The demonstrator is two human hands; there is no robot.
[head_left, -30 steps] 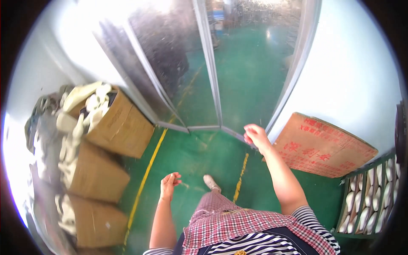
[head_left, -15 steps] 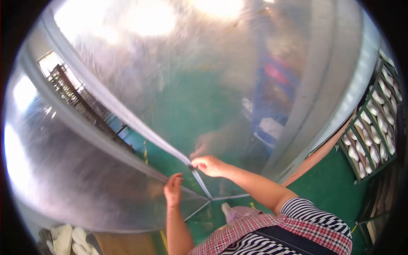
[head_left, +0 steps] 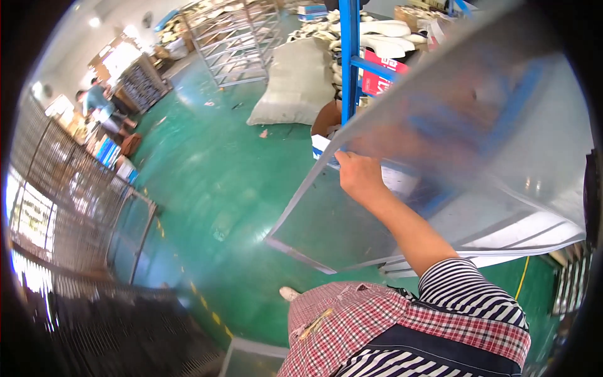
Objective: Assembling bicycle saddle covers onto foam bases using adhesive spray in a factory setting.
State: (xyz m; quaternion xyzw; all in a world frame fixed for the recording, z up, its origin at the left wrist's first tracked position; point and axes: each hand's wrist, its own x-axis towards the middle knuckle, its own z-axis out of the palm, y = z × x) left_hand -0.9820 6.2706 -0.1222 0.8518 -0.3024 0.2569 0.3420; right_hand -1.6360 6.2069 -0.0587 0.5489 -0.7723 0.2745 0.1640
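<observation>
My right hand (head_left: 363, 177) pinches the grey-edged border of a clear plastic curtain (head_left: 502, 144). The arm is stretched forward, and the sheet hangs slanting to the right of it. Through the plastic, blue and brown shapes show blurred. The curtain's lower corner dangles above the green floor (head_left: 220, 182). Nothing of my left hand is to be seen. Low in the picture, beside my checked apron (head_left: 352, 308), lies the corner of another clear sheet (head_left: 254, 359).
Beyond the opening stand a blue post (head_left: 349, 69), a bulging pale sack (head_left: 298, 81) and a metal shelf rack (head_left: 233, 41). A person (head_left: 103, 107) is at the far left near boxes. Dark slatted racks (head_left: 113, 327) line the near left, by a yellow floor line (head_left: 212, 309).
The curtain has opened: my right hand has drawn its edge forward and right, and the room beyond shows. My left hand, near the other flap before, has left the view.
</observation>
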